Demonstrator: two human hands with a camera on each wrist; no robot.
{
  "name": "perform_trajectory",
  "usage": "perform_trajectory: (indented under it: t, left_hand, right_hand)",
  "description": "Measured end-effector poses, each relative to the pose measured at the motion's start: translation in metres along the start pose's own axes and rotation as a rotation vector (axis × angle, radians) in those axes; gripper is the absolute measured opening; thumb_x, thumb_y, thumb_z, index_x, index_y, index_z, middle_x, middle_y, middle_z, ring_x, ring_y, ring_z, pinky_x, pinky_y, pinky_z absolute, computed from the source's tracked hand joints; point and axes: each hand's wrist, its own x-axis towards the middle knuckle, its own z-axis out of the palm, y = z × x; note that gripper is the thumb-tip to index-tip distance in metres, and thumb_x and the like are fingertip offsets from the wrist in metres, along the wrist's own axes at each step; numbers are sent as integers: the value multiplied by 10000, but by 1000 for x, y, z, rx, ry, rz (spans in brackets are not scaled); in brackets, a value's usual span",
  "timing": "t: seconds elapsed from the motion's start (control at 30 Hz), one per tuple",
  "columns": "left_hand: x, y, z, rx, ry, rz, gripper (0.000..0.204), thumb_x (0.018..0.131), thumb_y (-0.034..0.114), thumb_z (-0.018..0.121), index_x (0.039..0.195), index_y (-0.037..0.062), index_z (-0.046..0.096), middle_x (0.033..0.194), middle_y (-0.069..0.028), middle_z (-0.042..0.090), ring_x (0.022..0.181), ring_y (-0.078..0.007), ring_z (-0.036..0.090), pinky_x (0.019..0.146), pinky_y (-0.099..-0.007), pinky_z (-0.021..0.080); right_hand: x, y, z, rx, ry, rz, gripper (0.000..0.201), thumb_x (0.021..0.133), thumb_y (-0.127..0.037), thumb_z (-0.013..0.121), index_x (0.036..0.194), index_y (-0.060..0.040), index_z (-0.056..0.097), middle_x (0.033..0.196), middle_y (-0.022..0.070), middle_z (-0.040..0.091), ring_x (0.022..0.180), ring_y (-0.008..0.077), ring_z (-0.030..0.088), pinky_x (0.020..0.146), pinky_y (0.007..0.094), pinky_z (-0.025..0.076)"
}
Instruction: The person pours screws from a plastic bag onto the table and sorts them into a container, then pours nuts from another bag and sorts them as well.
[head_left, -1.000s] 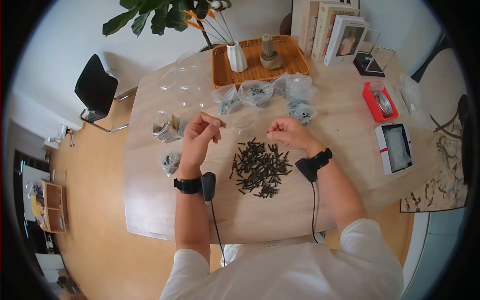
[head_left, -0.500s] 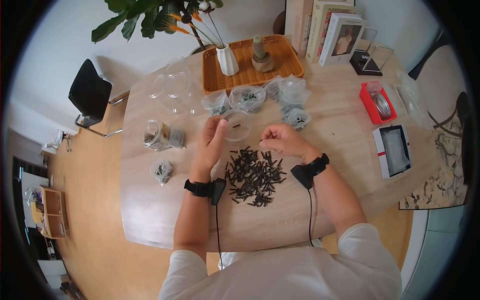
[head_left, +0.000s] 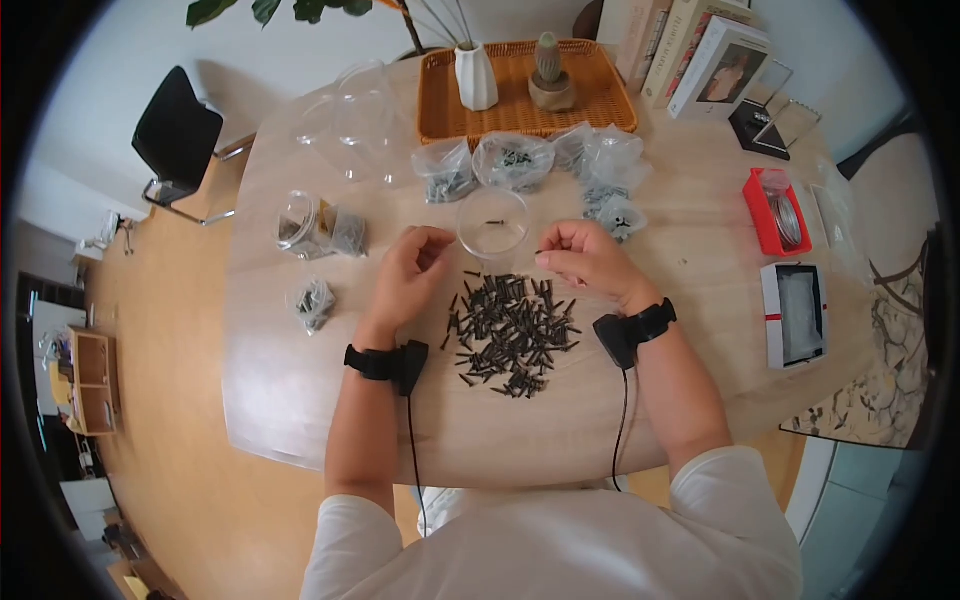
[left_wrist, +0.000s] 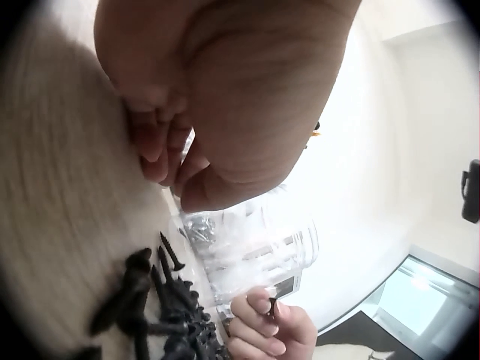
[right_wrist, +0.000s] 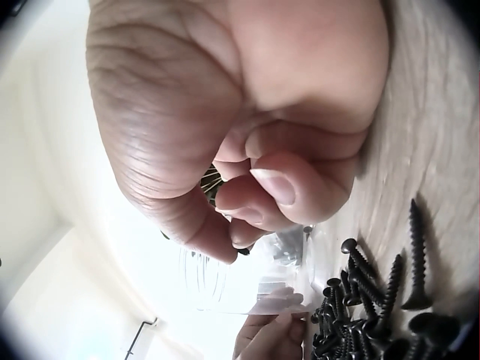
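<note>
Taking the heap of black countersunk screws [head_left: 512,325] as the clock's centre, we see it spread on the pale wood-grain table [head_left: 270,400] directly before the person, probably so that either hand can reach single pieces.

At 12 o'clock, just beyond the heap, stands a clear round tub [head_left: 493,243] with one loose screw [head_left: 495,223] lying inside; we judge its place between the hands keeps both reaches short.

The right hand [head_left: 588,262], near 1 o'clock, pinches one black screw [left_wrist: 272,307] between thumb and forefinger, its other fingers folded in, a grip suited to so slim a piece.

The left hand [head_left: 408,275], near 10 o'clock, has its fingers loosely bent towards the tub; we see nothing in them, and cannot tell whether they touch its wall.

Bagged hardware [head_left: 515,157] lines 12 o'clock behind the tub, while a clear jar [head_left: 296,228] sits at 10 o'clock, perhaps set back to leave working room.
</note>
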Motion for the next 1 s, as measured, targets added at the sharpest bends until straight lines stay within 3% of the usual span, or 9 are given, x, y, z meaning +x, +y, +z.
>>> perform_trajectory:
  t: [0.03, 0.23, 0.37, 0.57, 0.67, 0.77, 0.83, 1.0]
  left_hand:
    - [-3, 10, 0, 128, -15, 16, 258, 972, 71, 750, 1222, 7, 738, 1140, -88, 701, 1017, -203, 711, 917, -343, 574]
    - [-9, 26, 10, 223, 21, 168, 140, 898, 73, 808, 1032, 39, 787, 1057, -147, 685, 949, -320, 700, 862, -401, 587]
    - [-10, 22, 3, 250, -24, 205, 131, 912, 89, 822, 1031, 56, 780, 1069, -106, 681, 991, -284, 687, 859, -370, 579]
    - [-6, 16, 4, 253, -40, 251, 120, 856, 103, 845, 951, 64, 783, 991, -123, 690, 988, -326, 682, 878, -420, 565]
    - [-3, 13, 5, 289, -46, 302, 101, 892, 116, 842, 975, 78, 799, 1028, -91, 684, 987, -277, 673, 819, -381, 571]
    - [-1, 13, 5, 272, -65, 299, 105, 882, 125, 849, 962, 78, 799, 1026, -95, 688, 990, -300, 673, 834, -398, 567]
    - [-2, 15, 5, 245, -51, 330, 107, 863, 123, 834, 937, 72, 774, 975, -125, 688, 1007, -359, 659, 918, -448, 546]
    - [-2, 11, 8, 304, -36, 367, 103, 873, 117, 818, 938, 67, 756, 1021, -134, 686, 1046, -367, 652, 939, -454, 543]
  right_hand:
    - [0, 0, 1, -1, 6, -6, 106, 993, -104, 781, 1016, -57, 689, 802, -65, 617, 589, -1, 493, 511, 199, 375]
    - [-2, 2, 2, -42, 40, -18, 100, 993, -107, 785, 1006, -66, 694, 777, -82, 612, 588, -5, 497, 510, 194, 374]
    - [-2, 1, 6, -59, 105, -56, 99, 996, -107, 789, 1004, -61, 701, 788, -81, 622, 596, -12, 503, 508, 190, 370]
    - [-1, -2, 8, -19, 105, -46, 96, 991, -73, 777, 998, -50, 684, 765, -67, 610, 565, -2, 482, 497, 193, 356]
    - [-2, -2, 9, 2, 111, -54, 96, 984, -58, 768, 997, -49, 673, 741, -60, 599, 543, 4, 468, 489, 197, 347]
    - [-2, -4, 13, -39, 130, -66, 94, 981, -51, 766, 1001, -44, 675, 745, -58, 601, 541, 5, 466, 489, 197, 345]
    - [-5, -2, 12, -61, 147, -61, 94, 978, -47, 767, 1003, -42, 676, 747, -59, 601, 543, 6, 468, 489, 197, 345]
    - [-3, -2, 9, -71, 115, -54, 89, 988, -75, 787, 1001, -54, 701, 792, -76, 625, 607, -2, 514, 531, 190, 392]
